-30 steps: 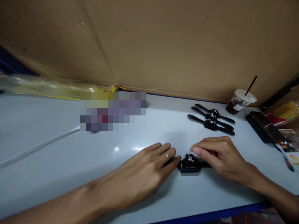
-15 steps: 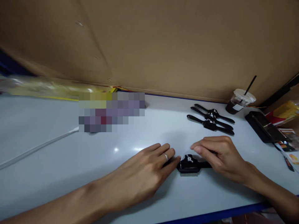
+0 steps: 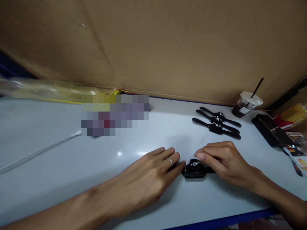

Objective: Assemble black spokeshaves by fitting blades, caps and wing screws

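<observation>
A black spokeshave lies on the table with a silver screw on its body and a thin metal blade edge along its near side. My left hand, with a ring on one finger, is closed over its left handle, which it mostly hides; the thumb reaches the body. My right hand is above the right handle, thumb and forefinger pinched together at the upper right of the body, beside the screw. Whether the fingertips touch the screw I cannot tell. Three similar spokeshaves lie side by side farther back.
A plastic cup with a dark drink and straw stands at the back right. Near it lie a phone and papers. On the left are a white cable, a blurred-out item and a yellow plastic package. Cardboard walls the back.
The silver screw has turned from slanting to nearly level. My right hand's fingertips have shifted slightly left and down toward the body. My left hand stays in place.
</observation>
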`<action>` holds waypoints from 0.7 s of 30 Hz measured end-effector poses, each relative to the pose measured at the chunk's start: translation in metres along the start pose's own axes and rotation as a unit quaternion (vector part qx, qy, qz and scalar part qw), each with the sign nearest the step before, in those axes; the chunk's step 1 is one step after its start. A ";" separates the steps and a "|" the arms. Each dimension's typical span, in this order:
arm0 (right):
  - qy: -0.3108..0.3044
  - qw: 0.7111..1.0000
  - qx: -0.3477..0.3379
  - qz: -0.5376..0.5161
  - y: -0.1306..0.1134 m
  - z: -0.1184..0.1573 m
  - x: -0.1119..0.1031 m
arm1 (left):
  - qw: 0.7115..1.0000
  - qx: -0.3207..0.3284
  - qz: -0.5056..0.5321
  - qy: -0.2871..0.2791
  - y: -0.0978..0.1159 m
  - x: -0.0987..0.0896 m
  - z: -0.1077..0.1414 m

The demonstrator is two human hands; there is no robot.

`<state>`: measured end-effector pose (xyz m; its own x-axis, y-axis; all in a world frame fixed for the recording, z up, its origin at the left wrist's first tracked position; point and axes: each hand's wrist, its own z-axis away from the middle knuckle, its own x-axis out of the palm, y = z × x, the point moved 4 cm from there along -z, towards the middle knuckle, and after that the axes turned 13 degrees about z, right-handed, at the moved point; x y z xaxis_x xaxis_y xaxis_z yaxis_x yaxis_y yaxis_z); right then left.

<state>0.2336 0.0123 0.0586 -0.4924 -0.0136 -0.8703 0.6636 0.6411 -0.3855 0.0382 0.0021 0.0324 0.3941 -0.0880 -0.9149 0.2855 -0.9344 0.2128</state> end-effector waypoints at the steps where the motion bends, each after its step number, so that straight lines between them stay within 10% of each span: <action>1: -0.005 1.000 -0.002 -0.001 0.000 0.001 0.001 | 1.000 0.000 0.000 -0.002 0.000 0.000 0.000; 21: 0.032 0.998 -0.014 0.055 -0.001 0.000 0.001 | 1.000 -0.001 0.003 -0.004 -0.001 0.002 0.001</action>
<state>0.2326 0.0114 0.0577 -0.4528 0.1068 -0.8852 0.7002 0.6572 -0.2789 0.0378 0.0024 0.0301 0.3889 -0.0958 -0.9163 0.2855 -0.9331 0.2188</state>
